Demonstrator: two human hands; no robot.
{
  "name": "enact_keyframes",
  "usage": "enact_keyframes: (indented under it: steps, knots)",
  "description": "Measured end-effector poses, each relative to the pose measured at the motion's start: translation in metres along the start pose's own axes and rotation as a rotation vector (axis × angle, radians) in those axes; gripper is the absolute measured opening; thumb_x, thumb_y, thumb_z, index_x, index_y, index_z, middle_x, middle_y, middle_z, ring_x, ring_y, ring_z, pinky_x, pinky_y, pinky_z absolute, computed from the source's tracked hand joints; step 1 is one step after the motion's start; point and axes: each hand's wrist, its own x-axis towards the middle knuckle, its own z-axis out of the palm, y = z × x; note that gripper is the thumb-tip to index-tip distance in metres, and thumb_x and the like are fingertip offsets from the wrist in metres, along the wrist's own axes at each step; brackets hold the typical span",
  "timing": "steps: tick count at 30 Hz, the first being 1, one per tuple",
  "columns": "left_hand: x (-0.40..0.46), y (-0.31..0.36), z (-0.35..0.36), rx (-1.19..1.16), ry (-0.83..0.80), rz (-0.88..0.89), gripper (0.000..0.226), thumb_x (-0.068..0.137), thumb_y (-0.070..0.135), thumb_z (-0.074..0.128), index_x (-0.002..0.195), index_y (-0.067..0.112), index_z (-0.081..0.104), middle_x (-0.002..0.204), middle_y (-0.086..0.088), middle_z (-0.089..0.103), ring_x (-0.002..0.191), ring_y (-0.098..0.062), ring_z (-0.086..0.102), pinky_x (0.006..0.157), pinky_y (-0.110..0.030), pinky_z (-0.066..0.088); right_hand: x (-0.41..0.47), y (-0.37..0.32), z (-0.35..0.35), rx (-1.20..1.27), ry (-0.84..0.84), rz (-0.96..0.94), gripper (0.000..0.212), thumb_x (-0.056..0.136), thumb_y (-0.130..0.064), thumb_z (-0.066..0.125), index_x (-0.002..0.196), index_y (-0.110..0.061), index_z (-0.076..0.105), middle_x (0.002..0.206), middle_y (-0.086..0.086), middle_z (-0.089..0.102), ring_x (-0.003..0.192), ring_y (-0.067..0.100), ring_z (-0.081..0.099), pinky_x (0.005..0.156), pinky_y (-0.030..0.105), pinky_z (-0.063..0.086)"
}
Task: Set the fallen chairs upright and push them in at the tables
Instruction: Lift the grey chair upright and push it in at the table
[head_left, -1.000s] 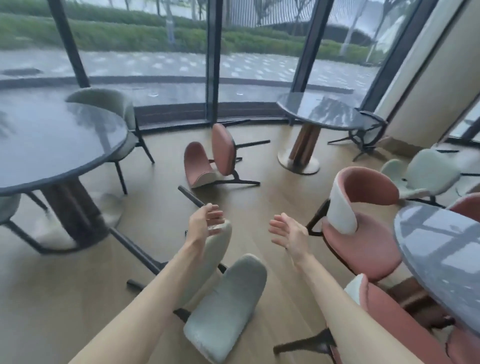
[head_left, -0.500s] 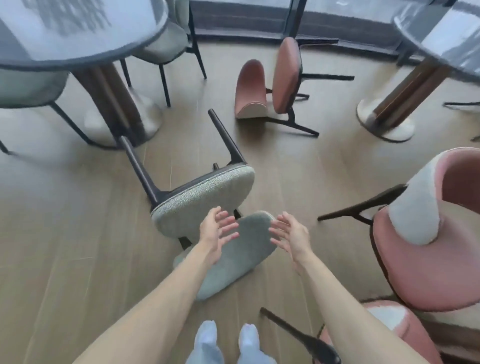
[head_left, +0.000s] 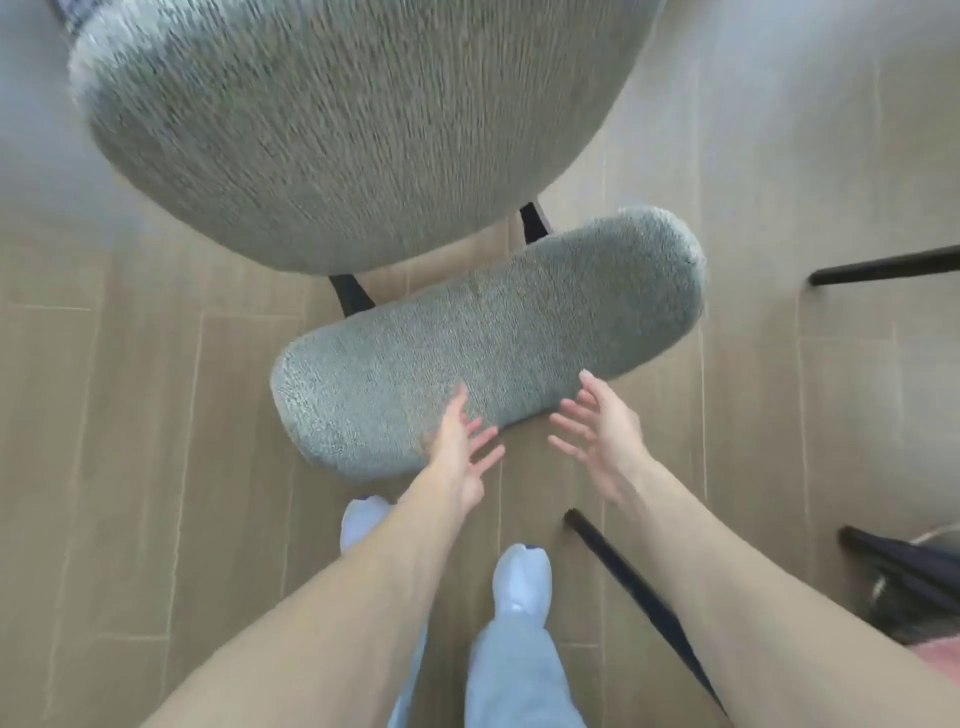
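Observation:
A fallen grey-green fabric chair fills the upper half of the view. Its round seat is large and blurred at the top, and its oblong backrest lies low over the wooden floor just below it. Short black frame struts join the two parts. My left hand reaches the near edge of the backrest with fingers spread, its fingertips over the fabric. My right hand hovers open beside the backrest's near right edge, palm turned inward. Neither hand grips anything.
Black chair legs slant across the floor at the lower right, and another black leg juts in from the right edge. A pink chair edge shows at the bottom right. My feet stand just behind the backrest.
The view has tipped down and closed in on the grey chair; tables and the pink chairs have left view. Both hands have dropped closer to the backrest's near edge, still open.

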Motion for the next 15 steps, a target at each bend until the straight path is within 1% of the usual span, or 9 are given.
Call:
enact_keyframes:
  steps: [2,3,5,8,11,13,14,15]
  knots:
    - [0.053,-0.023,-0.003,0.014,0.005,-0.025,0.06,0.094,0.046,0.059,0.139,0.009,0.045,0.131,-0.014,0.055,0.107,-0.024,0.059,0.09,-0.044,0.051,0.05,0.031,0.003,-0.015,0.01,0.021,0.041,0.093,-0.038,0.062,0.123,-0.011,0.053,0.128,0.015,0.058,0.111,0.03,0.063,0.095,0.05,0.052]
    - [0.073,-0.034,-0.004,0.015,0.002,-0.039,0.061,0.093,0.048,0.06,0.138,0.009,0.045,0.129,-0.013,0.055,0.107,-0.024,0.059,0.088,-0.043,0.052,0.072,0.042,0.002,-0.01,0.015,0.024,0.042,0.093,-0.039,0.063,0.122,-0.011,0.053,0.129,0.015,0.058,0.11,0.03,0.063,0.095,0.05,0.053]
    - [0.115,-0.054,-0.009,-0.006,-0.005,-0.068,0.066,0.091,0.051,0.061,0.138,0.008,0.044,0.131,-0.013,0.053,0.109,-0.024,0.058,0.089,-0.042,0.052,0.114,0.068,0.004,-0.002,0.017,0.047,0.052,0.091,-0.042,0.064,0.128,-0.008,0.05,0.13,0.015,0.057,0.109,0.029,0.063,0.092,0.049,0.054]
    - [0.169,-0.079,-0.02,-0.053,-0.003,-0.093,0.079,0.088,0.054,0.063,0.146,0.007,0.038,0.14,-0.016,0.049,0.113,-0.024,0.056,0.092,-0.043,0.052,0.166,0.103,0.007,0.018,-0.011,0.079,0.063,0.089,-0.046,0.065,0.136,-0.009,0.046,0.134,0.014,0.055,0.109,0.028,0.062,0.09,0.046,0.055]
    - [0.208,-0.095,-0.029,-0.126,0.029,-0.096,0.086,0.082,0.052,0.072,0.148,0.01,0.036,0.143,-0.018,0.046,0.117,-0.026,0.056,0.1,-0.046,0.05,0.201,0.128,0.005,0.054,0.01,0.097,0.079,0.085,-0.048,0.07,0.146,-0.012,0.034,0.143,0.016,0.045,0.118,0.032,0.057,0.092,0.049,0.054]
    - [0.225,-0.102,-0.035,-0.182,0.042,-0.074,0.081,0.079,0.049,0.076,0.144,0.015,0.041,0.146,-0.015,0.045,0.116,-0.025,0.057,0.105,-0.048,0.048,0.218,0.14,0.001,0.056,0.02,0.1,0.086,0.083,-0.049,0.073,0.149,-0.015,0.03,0.151,0.015,0.038,0.126,0.033,0.052,0.095,0.052,0.052]
    - [0.232,-0.104,-0.038,-0.209,0.043,-0.058,0.076,0.078,0.047,0.078,0.139,0.017,0.044,0.147,-0.011,0.044,0.117,-0.024,0.057,0.104,-0.047,0.049,0.224,0.144,-0.001,0.057,0.011,0.096,0.088,0.083,-0.049,0.073,0.15,-0.014,0.029,0.153,0.014,0.036,0.13,0.033,0.049,0.098,0.053,0.051]
    - [0.238,-0.106,-0.04,-0.231,0.031,-0.04,0.067,0.077,0.046,0.079,0.13,0.019,0.049,0.147,-0.007,0.044,0.12,-0.023,0.056,0.102,-0.046,0.051,0.231,0.147,-0.003,0.057,0.001,0.084,0.088,0.083,-0.049,0.072,0.151,-0.013,0.029,0.155,0.013,0.036,0.133,0.033,0.047,0.101,0.052,0.049]
